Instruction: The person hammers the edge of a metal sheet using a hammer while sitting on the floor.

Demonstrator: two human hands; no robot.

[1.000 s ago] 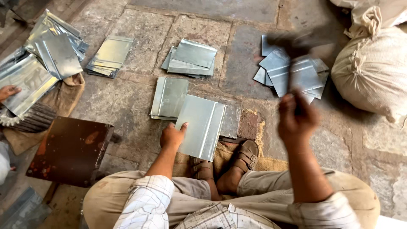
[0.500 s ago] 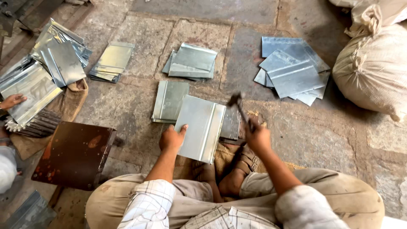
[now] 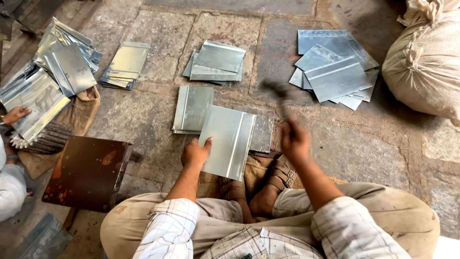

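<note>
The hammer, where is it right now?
In the head view the hammer is blurred, raised in the right hand, just right of the metal sheet that the left hand grips.

There are no labels, signs or screens anywhere in front of me. The only packages are sacks. A big, bulging sack [image 3: 424,67] of pale tan woven cloth sits on the stone floor [image 3: 143,110] at my far right, against the top right corner, rounded and full. Its neck is bunched and twisted at the very top edge, and its right side runs out of view. It lies just beside the spread of loose metal sheets [image 3: 335,72]. On my left, a smaller brown burlap sack [image 3: 79,110] lies slumped and crumpled on the floor, partly under a heap of sheets [image 3: 52,72].
</note>
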